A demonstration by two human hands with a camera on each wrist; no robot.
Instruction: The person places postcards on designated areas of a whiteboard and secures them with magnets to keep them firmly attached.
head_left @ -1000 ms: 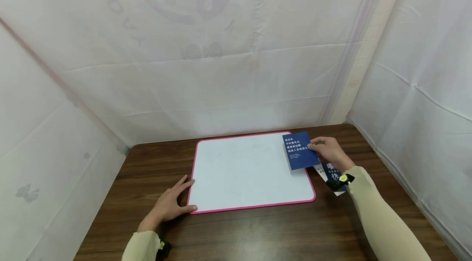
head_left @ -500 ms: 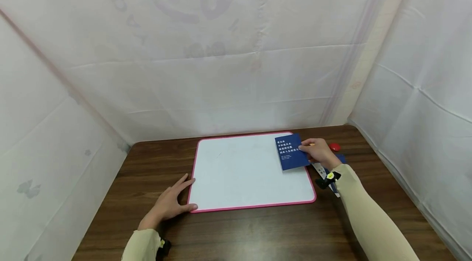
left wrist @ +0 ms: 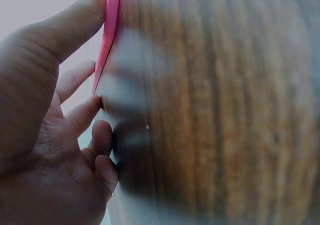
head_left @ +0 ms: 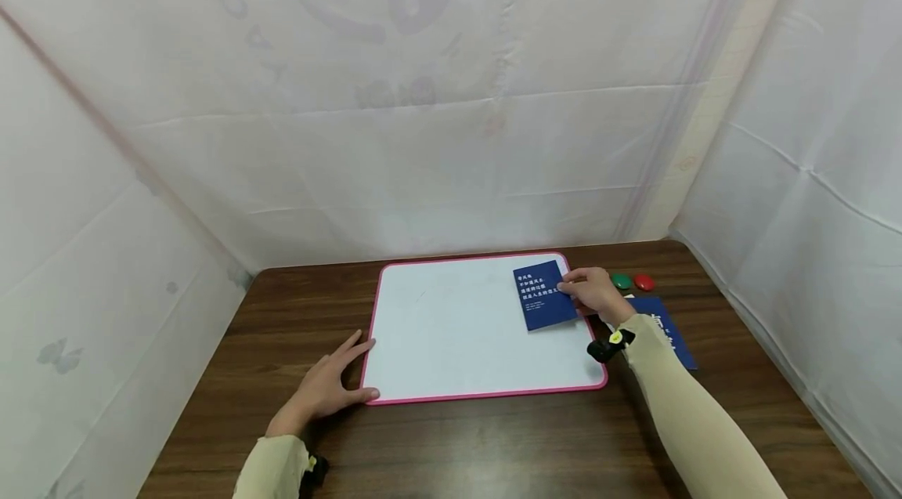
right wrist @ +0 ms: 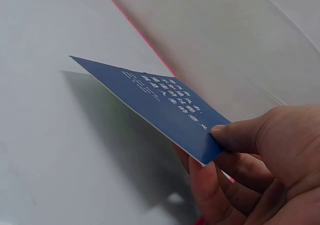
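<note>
Now | blue card (head_left: 544,295) pinched in right hand (head_left: 593,291) grip | above whiteboard (head_left: 451,342)

I am viewing a table (head_left: 493,444) of dark brown wood-grain finish, smooth with a slight sheen; the left wrist view is showing the grain running in long streaks. The whiteboard (head_left: 451,327) is presenting a smooth, faintly glossy white face inside a pink frame that looks like plastic. The card (head_left: 546,295) is showing as thin, matt, dark blue paper stock with white print and a pale cut edge. A second blue card (head_left: 669,338) is looking like the same matt paper. The green disc (head_left: 621,281) and red disc (head_left: 644,281) are appearing glossy, probably plastic. The surrounding sheeting (head_left: 451,131) is reading as thin, creased, translucent white cloth or film. The sleeves (head_left: 705,428) are looking like matt beige knit cloth.
</note>
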